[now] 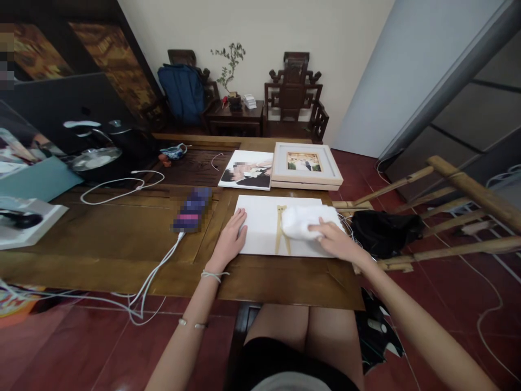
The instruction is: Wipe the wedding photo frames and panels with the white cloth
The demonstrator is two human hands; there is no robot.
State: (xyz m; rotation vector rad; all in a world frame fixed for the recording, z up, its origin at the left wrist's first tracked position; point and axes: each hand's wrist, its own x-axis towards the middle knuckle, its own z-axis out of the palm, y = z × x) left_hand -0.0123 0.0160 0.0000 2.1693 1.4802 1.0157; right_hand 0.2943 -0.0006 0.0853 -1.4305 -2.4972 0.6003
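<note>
A white rectangular panel (pixel 257 225) lies flat near the table's front edge. Near its middle is a tan, narrow two-legged piece (pixel 279 228), like a frame's stand. My left hand (pixel 233 237) rests on the panel's left edge with its fingers stretched out. My right hand (pixel 331 237) is closed on a bunched white cloth (pixel 300 221), pressed against the right half of the panel. The cloth covers part of the tan piece and of the panel. Just beyond lie a photo print (pixel 248 169) and a light wooden picture frame (pixel 280 165) with a photo in it.
A phone (pixel 192 209) with a white cable lies left of the panel on the wooden table (pixel 122 233). Farther left are a glass-lidded pot (pixel 97 160) and a white tray (pixel 36 228). A bamboo chair (pixel 407 190) holding a black bag (pixel 386 231) stands close on the right.
</note>
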